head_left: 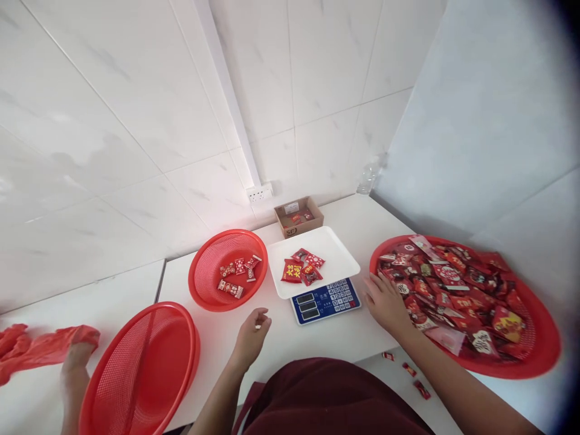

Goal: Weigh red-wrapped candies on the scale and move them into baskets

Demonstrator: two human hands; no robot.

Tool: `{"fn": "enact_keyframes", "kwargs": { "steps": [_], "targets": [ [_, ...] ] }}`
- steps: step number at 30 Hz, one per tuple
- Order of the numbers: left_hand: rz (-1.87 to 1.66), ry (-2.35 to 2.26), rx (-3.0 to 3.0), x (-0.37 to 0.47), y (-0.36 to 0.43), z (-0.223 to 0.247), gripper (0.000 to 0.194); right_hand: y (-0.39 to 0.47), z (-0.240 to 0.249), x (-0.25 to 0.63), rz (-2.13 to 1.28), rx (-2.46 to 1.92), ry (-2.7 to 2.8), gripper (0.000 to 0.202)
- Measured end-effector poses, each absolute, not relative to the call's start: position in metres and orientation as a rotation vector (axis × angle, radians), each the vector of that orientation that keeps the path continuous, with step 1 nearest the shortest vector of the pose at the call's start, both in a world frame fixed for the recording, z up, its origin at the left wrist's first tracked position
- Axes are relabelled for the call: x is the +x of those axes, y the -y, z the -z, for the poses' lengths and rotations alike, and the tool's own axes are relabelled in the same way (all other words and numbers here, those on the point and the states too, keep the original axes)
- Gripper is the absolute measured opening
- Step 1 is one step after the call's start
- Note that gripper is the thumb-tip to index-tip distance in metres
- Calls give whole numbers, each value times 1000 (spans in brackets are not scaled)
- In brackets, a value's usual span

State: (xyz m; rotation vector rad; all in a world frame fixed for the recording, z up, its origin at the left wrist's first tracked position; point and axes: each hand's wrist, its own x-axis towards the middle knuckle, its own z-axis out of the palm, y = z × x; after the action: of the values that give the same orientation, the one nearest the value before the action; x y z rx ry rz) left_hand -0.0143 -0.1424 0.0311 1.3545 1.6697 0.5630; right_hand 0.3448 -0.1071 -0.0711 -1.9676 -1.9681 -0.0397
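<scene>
My left hand [252,336] hovers over the white table in front of the scale, fingers loosely curled and apart, with nothing in it. My right hand [386,302] lies at the left rim of a large red basket [539,356] heaped with red candy packets [453,296]; its fingers are stretched out and it grips nothing. Between both hands stands a digital scale [325,301] with a blue keypad. Several red packets [301,267] lie on its white tray [335,254].
Left of the scale, a red basket [194,275] holds several small packets. Nearer stands another red basket [181,368]. A carton [299,228] with packets and a plastic bottle [369,176] are by the wall. Another person's hand [78,356] holds red plastic [49,347]. Packets [421,389] lie below the table.
</scene>
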Motion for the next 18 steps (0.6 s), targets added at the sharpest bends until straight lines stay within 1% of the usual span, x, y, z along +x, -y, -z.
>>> {"fn": "enact_keyframes", "kwargs": {
  "steps": [4, 7, 11, 15, 16, 18],
  "targets": [
    [-571, -1869, 1634, -35, 125, -9, 44, 122, 81, 348, 113, -2024, 2048, 41],
    [-530, -2196, 1772, -59, 108, 0, 57, 122, 79, 344, 104, -2036, 2040, 42],
    [-276, -2640, 1519, -93, 87, 4, 76, 121, 76, 344, 87, -2025, 2046, 42],
    [-87, -2827, 1135, -133, 77, 15, 97, 122, 79, 346, 78, -2020, 2027, 43],
    [-55, -2826, 1092, -144, 76, 19, 99, 122, 80, 346, 74, -2015, 2020, 44],
    [-18, -2734, 1171, -170, 77, 25, 95, 121, 84, 347, 78, -2001, 2011, 44]
  ]
}}
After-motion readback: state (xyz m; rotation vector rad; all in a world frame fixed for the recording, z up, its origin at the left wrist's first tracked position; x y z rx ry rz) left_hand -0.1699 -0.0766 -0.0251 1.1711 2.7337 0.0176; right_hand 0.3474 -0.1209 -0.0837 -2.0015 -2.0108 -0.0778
